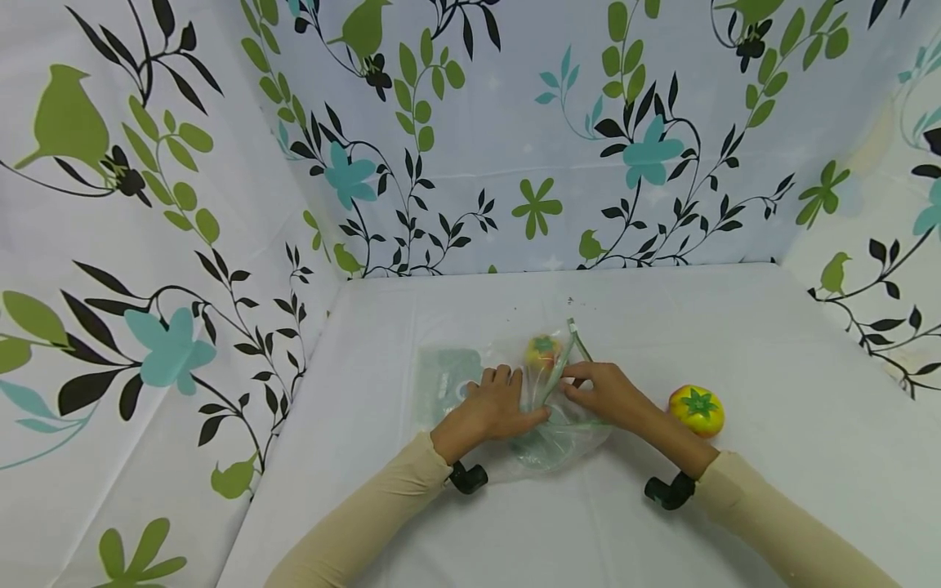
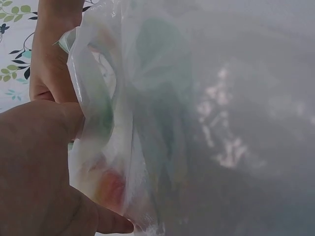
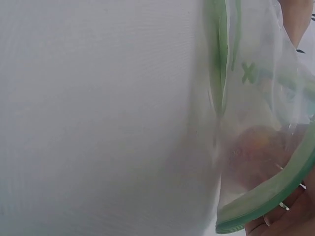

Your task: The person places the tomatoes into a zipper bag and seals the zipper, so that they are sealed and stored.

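Note:
A clear zip bag (image 1: pixel 555 445) with green zip edges lies on the white table. Inside, near its far end, shows a red-and-yellow toy tomato (image 1: pixel 542 351) with a green leaf top; the right wrist view has it blurred through the plastic. My left hand (image 1: pixel 494 407) rests on the bag left of the tomato, fingers spread and thumb pointing right. With thumb and fingers, my right hand (image 1: pixel 606 394) pinches the green zip edge (image 3: pixel 266 201) on the bag's right side. Some fingertips are hidden behind plastic in the left wrist view.
A second toy tomato (image 1: pixel 696 411) sits on the table close beside my right forearm. Pale green clear plastic (image 1: pixel 444 371) lies flat left of my left hand; whether it is a separate bag I cannot tell. Patterned cloth (image 1: pixel 470 163) hangs behind the table (image 1: pixel 632 523).

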Motion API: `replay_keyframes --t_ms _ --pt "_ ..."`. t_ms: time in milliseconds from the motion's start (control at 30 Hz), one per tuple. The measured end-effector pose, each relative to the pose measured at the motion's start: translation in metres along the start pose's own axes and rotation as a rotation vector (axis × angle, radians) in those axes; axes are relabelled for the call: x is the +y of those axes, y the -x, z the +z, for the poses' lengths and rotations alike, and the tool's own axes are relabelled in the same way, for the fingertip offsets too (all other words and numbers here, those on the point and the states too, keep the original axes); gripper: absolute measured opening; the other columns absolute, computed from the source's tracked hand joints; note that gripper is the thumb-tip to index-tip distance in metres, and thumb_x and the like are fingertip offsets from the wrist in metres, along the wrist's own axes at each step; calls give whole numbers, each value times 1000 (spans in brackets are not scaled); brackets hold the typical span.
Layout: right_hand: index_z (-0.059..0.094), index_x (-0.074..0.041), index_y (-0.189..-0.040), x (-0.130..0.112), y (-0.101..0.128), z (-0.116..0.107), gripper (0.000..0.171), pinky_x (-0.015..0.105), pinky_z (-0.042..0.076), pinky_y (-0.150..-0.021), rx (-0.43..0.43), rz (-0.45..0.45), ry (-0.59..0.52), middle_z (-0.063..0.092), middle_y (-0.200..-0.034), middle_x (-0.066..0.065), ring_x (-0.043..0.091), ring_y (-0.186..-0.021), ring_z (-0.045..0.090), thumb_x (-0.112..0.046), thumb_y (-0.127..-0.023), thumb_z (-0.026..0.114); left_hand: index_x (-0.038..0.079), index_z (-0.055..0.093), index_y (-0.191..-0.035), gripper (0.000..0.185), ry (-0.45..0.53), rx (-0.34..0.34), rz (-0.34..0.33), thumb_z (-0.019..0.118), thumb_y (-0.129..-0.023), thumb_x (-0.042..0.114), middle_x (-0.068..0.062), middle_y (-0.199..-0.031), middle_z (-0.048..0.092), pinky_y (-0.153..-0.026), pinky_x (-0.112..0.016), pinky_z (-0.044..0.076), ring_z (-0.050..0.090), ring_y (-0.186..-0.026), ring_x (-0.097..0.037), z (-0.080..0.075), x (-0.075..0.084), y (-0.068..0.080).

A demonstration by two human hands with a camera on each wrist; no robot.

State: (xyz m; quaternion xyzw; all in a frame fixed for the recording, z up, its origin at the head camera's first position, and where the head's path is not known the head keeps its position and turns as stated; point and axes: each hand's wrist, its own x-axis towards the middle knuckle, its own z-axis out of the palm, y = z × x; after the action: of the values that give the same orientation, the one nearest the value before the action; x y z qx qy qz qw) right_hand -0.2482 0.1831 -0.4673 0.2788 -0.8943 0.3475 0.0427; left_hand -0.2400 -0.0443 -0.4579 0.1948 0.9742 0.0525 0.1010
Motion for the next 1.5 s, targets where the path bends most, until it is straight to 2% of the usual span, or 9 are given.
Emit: replay_keyframes --t_ms 133,533,733,933,1033,1233,1367,1500 --pt "76 -16 -109 2 1 2 17 41 54 -76 -4 5 10 72 -99 -5 12 -85 66 -10 -95 69 6 37 -153 91 8 1 4 38 -92 74 -13 -150 37 -96 -63 37 35 -135 -34 1 0 0" --pt "74 -13 -110 -1 1 -2 16 40 53 -75 -32 -13 35 72 -99 -1 15 -85 66 -10 -94 69 7 37 -153 91 6 13 7 38 -92 75 -13 -150 37 -96 -63 36 34 -135 -34 1 0 1" --pt "73 -8 -119 -3 4 -10 25 37 53 -72 -22 -5 72 71 -97 1 15 -84 64 -11 -94 71 8 36 -154 92 1 8 4 38 -92 75 -13 -152 35 -98 -63 36 33 -137 -35 1 0 0" --pt "71 -6 -122 -3 11 -35 28 32 53 -69 28 -15 83 71 -109 5 16 -87 64 -12 -94 72 8 37 -154 90 5 7 -3 39 -93 75 -14 -151 35 -97 -63 36 33 -136 -35 2 -1 -1" --pt "69 -6 -124 0 17 -53 30 37 54 -75 40 13 75 69 -118 9 19 -93 65 -16 -96 70 8 36 -154 89 16 7 -8 40 -93 74 -14 -152 35 -98 -64 35 33 -137 -36 3 -2 0" --pt "61 -10 -136 12 36 -87 44 52 51 -88 3 138 79 63 -129 9 26 -109 60 -32 -99 66 8 37 -154 89 31 17 3 41 -93 72 -14 -152 34 -97 -65 34 32 -137 -36 3 -2 2" --pt "53 -10 -143 20 52 -105 56 62 46 -91 -36 195 74 56 -137 13 36 -119 54 -42 -98 64 8 38 -153 89 32 29 7 41 -93 73 -14 -151 35 -97 -65 34 33 -136 -36 4 -2 3" --pt "48 -12 -147 28 69 -119 64 67 42 -93 -65 249 78 52 -140 16 41 -126 48 -48 -96 64 8 36 -154 88 39 28 12 41 -93 72 -14 -152 34 -98 -65 33 32 -137 -36 3 -1 3"
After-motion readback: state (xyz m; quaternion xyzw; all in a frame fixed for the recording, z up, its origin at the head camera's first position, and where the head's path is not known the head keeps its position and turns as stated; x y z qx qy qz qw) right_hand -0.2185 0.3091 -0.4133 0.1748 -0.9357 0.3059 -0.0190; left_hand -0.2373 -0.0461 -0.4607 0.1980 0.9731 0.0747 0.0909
